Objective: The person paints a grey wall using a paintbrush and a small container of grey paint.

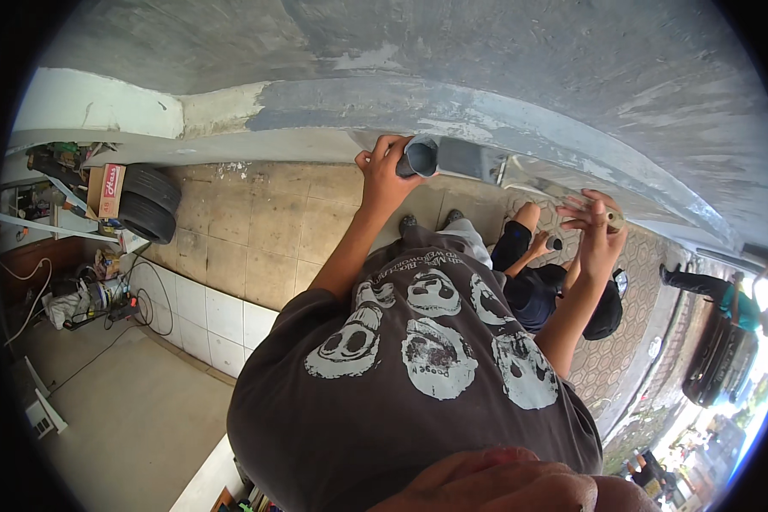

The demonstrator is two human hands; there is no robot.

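Observation:
My left hand is closed round a dark cup, lifted close to the wall edge. The cup's mouth faces me, and its inside is coated grey. My right hand, partly blurred, is closed on what looks like a paintbrush; the pale end of its handle shows by my fingers. Between my hands lies a flat grey, glossy panel-like piece with a bright metallic edge; I cannot tell whether it belongs to the brush. Above both hands the wall is streaked with grey coating.
Another person sits below on patterned paving, one hand holding a small dark cup. Stacked tyres, a cardboard box and cables stand left. Far right, a person in teal is beside a black vehicle.

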